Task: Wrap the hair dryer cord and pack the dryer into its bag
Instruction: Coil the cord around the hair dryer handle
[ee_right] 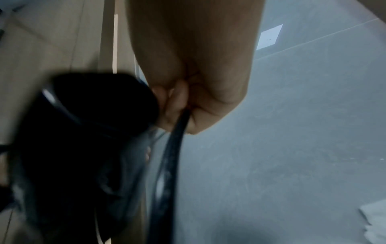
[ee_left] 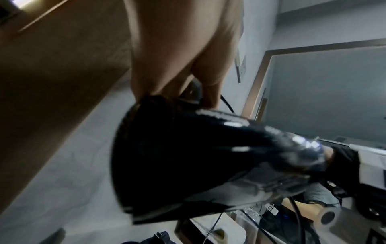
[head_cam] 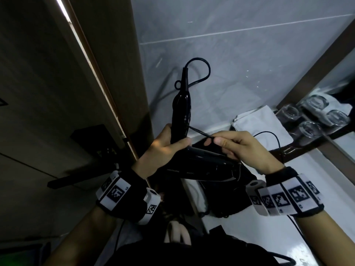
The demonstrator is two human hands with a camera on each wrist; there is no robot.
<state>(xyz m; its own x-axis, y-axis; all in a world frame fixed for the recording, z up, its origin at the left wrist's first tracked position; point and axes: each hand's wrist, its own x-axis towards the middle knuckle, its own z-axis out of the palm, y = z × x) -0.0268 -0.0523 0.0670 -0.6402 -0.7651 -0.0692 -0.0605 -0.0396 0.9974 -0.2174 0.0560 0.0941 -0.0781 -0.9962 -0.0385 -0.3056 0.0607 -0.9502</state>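
A white counter (head_cam: 226,131) at the right carries a pale bag (head_cam: 257,121) and upturned glasses (head_cam: 309,129) beyond it.

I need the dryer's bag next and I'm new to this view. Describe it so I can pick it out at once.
Start at the mirror on the right and drop to the counter below it. Beside the upturned drinking glasses lies a pale cloth bag, behind the right hand. It is the only soft, light fabric thing there; the glasses are clear and hard, the hair dryer glossy black.
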